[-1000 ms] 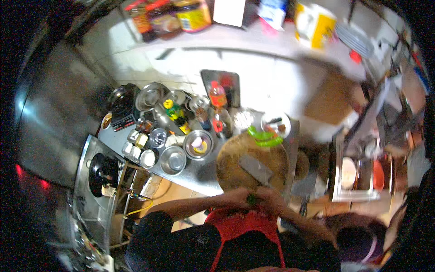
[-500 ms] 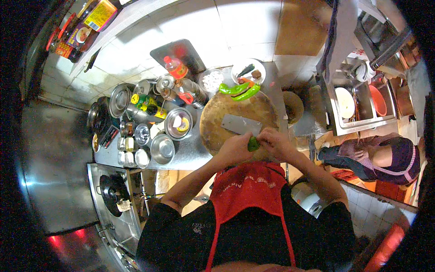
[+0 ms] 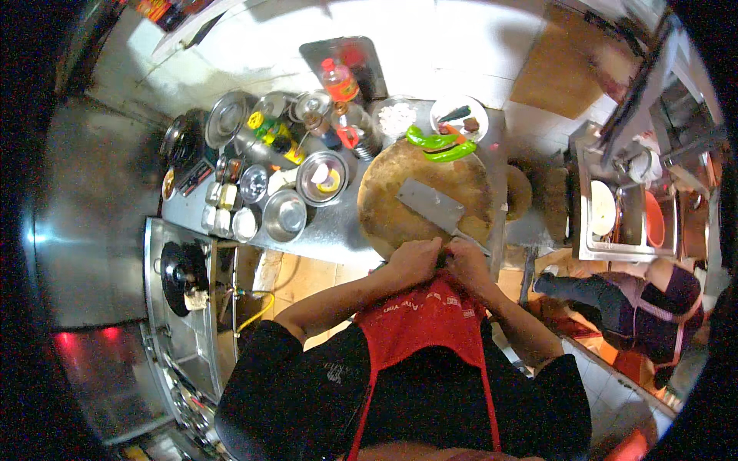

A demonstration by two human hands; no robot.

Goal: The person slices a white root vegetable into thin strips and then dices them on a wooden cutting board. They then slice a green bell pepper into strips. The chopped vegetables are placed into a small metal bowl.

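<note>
My left hand [image 3: 417, 261] and my right hand [image 3: 467, 262] meet at the near rim of a round wooden chopping block [image 3: 384, 184], close to my red apron. Both are closed, fingertips together, on a green pepper that the fingers now almost wholly hide. Just beyond them a cleaver [image 3: 430, 206] lies flat on the block, its handle pointing toward my right hand. Several long green peppers [image 3: 442, 146] rest at the block's far edge, by a white plate [image 3: 480, 115] with dark pieces on it.
Left of the block, steel bowls [image 3: 285, 216], sauce bottles [image 3: 352, 129] and seasoning jars [image 3: 244, 224] crowd the steel counter. A bowl of white pieces [image 3: 397, 117] stands behind. At right are a steel sink [image 3: 626, 250] and a bending person [image 3: 638, 307]. A wok [image 3: 183, 276] sits at lower left.
My hands have drawn slightly down toward my apron, and the green pepper between them is now mostly covered. The view has shifted, and the person at right has changed posture.
</note>
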